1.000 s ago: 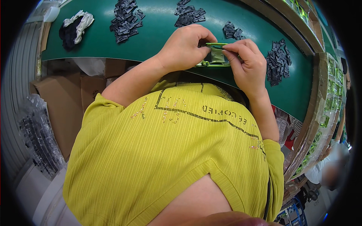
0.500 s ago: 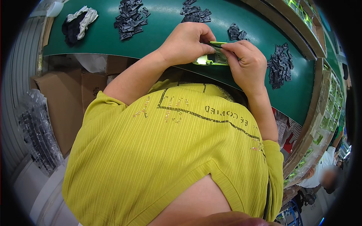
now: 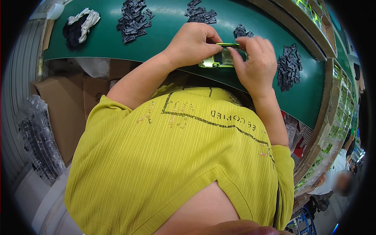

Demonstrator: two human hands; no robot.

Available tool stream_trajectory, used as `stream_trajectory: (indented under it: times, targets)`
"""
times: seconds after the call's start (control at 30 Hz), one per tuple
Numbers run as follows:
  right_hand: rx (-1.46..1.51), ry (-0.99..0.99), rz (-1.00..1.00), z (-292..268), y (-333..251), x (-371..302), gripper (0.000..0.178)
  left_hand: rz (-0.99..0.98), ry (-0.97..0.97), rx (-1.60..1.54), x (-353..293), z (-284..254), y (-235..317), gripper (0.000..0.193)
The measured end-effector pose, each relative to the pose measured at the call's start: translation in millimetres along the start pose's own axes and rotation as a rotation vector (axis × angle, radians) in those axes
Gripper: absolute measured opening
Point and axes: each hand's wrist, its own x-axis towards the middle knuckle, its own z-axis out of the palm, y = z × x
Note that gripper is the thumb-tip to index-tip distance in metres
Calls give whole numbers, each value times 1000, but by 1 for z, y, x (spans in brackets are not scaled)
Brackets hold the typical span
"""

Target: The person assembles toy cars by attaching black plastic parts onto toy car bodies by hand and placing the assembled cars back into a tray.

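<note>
A shiny lime-green plastic frame (image 3: 210,63) with an opening through its middle is held over the near edge of the green table. My left hand (image 3: 194,45) is closed on the frame's left end, thumb and fingers pinching its far side. At the other end, my right hand (image 3: 256,58) holds the frame between thumb and fingers. Its thumb lies across the opening, while its fingertips reach over the far right corner and are slightly blurred. Whether a small part sits under the thumbs cannot be made out.
Piles of small dark-grey plastic parts (image 3: 133,23) lie on the green table (image 3: 168,19), with another pile (image 3: 289,66) right of my hand. A black-and-white cloth (image 3: 81,27) is at far left. Cartons (image 3: 58,113) stand below; trays of green frames (image 3: 333,133) line the right, near another person (image 3: 333,176).
My right hand's fingers have lifted and spread from a tight pinch on the frame's far edge, baring more of its right end. My left hand keeps its hold.
</note>
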Motion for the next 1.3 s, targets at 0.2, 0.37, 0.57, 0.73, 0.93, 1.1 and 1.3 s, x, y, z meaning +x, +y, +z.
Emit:
stream_trajectory:
  times: [0.2,0.37,0.57,0.73,0.93,1.1,1.3]
  targets:
    - [-63,-226,-113,-14,18,22,11,94,1,101,7,-12,7,15]
    - [-96,-350,-221,-17,14,19,11,271,21,250,5,-14,4,14]
    - [-104,-325,-292,-10,15,20,12,393,10,438,6,-13,6,13]
    - [-159,-390,-410,-8,15,29,12,427,-42,561,10,-15,9,11]
    - [-100,-461,-383,-9,16,32,10,468,46,537,5,-9,7,9]
    - [-110,-519,-289,-19,14,54,11,475,147,287,-17,-14,6,46]
    - [189,-692,60,13,35,124,16,543,148,330,-25,-12,-8,61]
